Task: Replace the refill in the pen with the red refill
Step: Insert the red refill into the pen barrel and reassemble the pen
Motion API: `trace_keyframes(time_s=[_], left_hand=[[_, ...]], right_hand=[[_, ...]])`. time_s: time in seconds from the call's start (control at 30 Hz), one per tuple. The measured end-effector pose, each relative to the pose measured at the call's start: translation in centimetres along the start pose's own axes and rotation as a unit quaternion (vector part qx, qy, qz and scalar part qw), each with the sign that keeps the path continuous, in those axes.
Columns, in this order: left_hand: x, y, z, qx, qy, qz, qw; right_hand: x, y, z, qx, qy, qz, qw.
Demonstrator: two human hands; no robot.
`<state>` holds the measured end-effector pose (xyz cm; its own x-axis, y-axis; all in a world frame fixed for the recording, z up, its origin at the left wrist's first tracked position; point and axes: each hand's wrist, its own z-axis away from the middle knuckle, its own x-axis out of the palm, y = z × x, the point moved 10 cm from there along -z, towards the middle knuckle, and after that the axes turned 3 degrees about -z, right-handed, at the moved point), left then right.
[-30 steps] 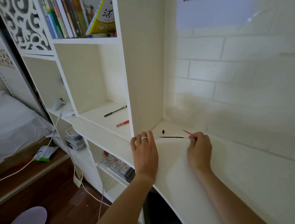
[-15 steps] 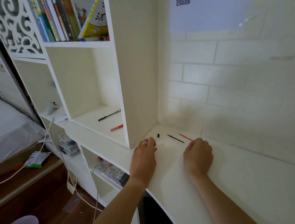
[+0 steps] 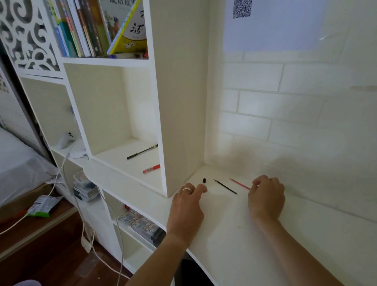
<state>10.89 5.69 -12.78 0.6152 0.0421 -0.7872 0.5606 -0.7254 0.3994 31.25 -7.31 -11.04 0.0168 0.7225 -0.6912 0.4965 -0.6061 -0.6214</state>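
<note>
We see soft, dim daylight, brightest as a pale patch on the wall (image 3: pixel 262 115); faint shadows, mild haze, and wide-angle bending at the edges.

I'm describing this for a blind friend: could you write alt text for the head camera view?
Two bare hands rest on a white desk: the right hand closes on one end of a thin red refill, while the left hand lies flat near a small black cap. A black refill lies between them. In the shelf cubby to the left lie a black pen and a red pen.
</note>
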Motion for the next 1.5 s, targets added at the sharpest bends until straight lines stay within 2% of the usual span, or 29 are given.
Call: trace_keyframes(time_s=[0.13, 0.37, 0.47, 0.6, 0.83, 1.5], left_hand=[[-0.9, 0.2, 0.1, 0.016, 0.040, -0.002, 0.999], [-1.1, 0.0, 0.1, 0.016, 0.059, -0.030, 0.998], [-1.0, -0.3, 0.2, 0.005, 0.057, -0.028, 0.998], [-1.1, -0.8, 0.3, -0.019, 0.054, -0.031, 0.998], [-1.1, -1.4, 0.4, -0.049, 0.045, -0.020, 0.998], [-0.5, 0.0, 0.2, 0.027, 0.021, -0.004, 0.999]], right_hand=[[1.4, 0.8, -0.5, -0.010, -0.032, 0.041, 0.999], [1.4, 0.7, -0.2, -0.023, -0.022, 0.021, 0.999], [0.4, -1.1, 0.7, -0.085, -0.003, -0.018, 0.996], [0.2, -3.7, 3.1, -0.192, -0.016, -0.053, 0.980], [1.8, -4.8, 4.9, -0.266, -0.074, -0.050, 0.960], [1.7, -6.4, 6.1, -0.345, -0.081, -0.071, 0.932]])
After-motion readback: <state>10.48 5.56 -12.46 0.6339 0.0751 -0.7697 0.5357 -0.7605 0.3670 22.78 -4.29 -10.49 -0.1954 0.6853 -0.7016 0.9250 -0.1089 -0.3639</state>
